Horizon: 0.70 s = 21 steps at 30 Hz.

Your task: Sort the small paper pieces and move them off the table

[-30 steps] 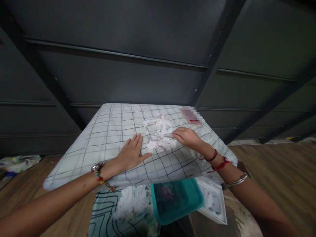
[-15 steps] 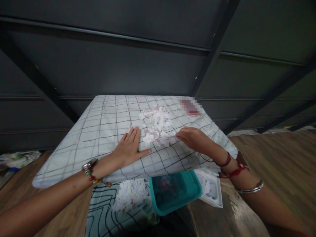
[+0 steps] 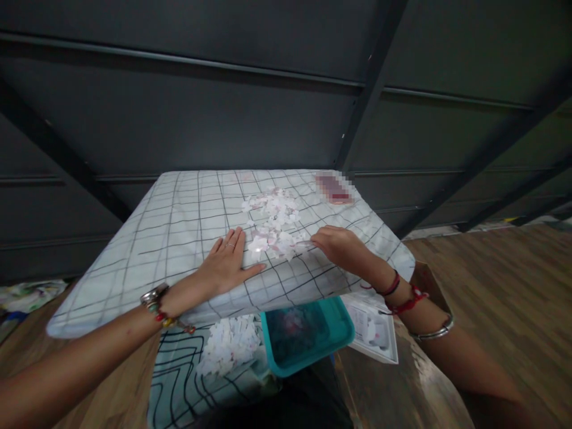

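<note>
My left hand (image 3: 226, 265) lies flat on the white checked tablecloth (image 3: 187, 205), fingers stretched and thumb out, just left of the loose paper pieces. These small white cut pieces (image 3: 274, 205), some with pinkish marks, are spread in a loose heap at the middle of the table. My right hand (image 3: 337, 244) is closed at the right edge of the heap. From its fingertips a thin, pale, narrow tool (image 3: 304, 243) points left onto the nearest pieces; its exact kind is too small to make out.
A phone (image 3: 334, 188), partly blurred, lies at the table's back right. Below the front edge are a teal plastic tub (image 3: 344, 330), a pile of white paper scraps (image 3: 232, 345) on patterned cloth, and a white box (image 3: 373, 333). A dark panelled wall (image 3: 223, 119) rises behind.
The whole view has shifted slightly, so everything appears a little further left and higher. My left hand stays flat on the cloth; my right hand stays at the heap's edge with the thin tool.
</note>
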### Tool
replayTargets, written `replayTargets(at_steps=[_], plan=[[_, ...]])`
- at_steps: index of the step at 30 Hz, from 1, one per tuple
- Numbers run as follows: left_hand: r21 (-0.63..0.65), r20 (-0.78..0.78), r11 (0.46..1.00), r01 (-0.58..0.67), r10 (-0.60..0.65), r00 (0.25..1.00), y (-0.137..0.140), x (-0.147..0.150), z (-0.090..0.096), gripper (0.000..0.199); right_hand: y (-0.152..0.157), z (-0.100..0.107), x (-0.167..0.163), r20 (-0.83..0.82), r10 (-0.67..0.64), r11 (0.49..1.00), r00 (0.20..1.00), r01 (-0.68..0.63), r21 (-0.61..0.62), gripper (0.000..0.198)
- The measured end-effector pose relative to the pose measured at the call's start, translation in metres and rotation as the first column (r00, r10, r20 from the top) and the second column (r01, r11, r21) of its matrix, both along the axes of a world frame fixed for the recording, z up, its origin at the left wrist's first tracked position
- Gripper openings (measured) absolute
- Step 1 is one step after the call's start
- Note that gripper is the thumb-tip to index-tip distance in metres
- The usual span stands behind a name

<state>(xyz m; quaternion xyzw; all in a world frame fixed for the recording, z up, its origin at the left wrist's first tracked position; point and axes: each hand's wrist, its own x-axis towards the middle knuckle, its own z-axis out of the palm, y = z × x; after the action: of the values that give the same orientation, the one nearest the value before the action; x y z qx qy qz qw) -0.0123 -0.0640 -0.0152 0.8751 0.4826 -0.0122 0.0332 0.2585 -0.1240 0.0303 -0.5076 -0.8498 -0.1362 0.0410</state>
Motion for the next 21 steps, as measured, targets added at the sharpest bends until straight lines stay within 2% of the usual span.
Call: replayTargets(at_steps=[3,9,13,18,21], plan=[[0.019,0.005,1.000,0.003,-0.003,1.000,0.000,-0.001,-0.002,0.099,-0.006,-0.001,-0.006,0.028,0.044,0.998,0.999,-0.043,-0.035,0.019],[0.031,0.014,1.000,-0.001,0.001,1.000,0.001,-0.002,-0.005,0.098,-0.020,0.006,-0.006,-0.004,-0.007,1.000,1.000,0.007,-0.001,0.018],[0.018,0.004,1.000,-0.009,0.009,1.000,0.000,-0.002,-0.004,0.098,-0.026,0.004,-0.002,0.009,0.043,0.997,0.999,-0.043,-0.060,0.020],[0.033,-0.002,0.999,0.000,0.000,1.000,-0.001,-0.003,-0.004,0.096,-0.027,0.003,-0.001,-0.052,0.002,1.000,0.999,-0.003,-0.024,0.020],[0.049,-0.005,0.999,0.004,-0.003,1.000,-0.002,-0.002,-0.002,0.094,-0.023,0.001,-0.001,-0.058,0.027,0.999,0.998,-0.029,-0.026,0.021]])
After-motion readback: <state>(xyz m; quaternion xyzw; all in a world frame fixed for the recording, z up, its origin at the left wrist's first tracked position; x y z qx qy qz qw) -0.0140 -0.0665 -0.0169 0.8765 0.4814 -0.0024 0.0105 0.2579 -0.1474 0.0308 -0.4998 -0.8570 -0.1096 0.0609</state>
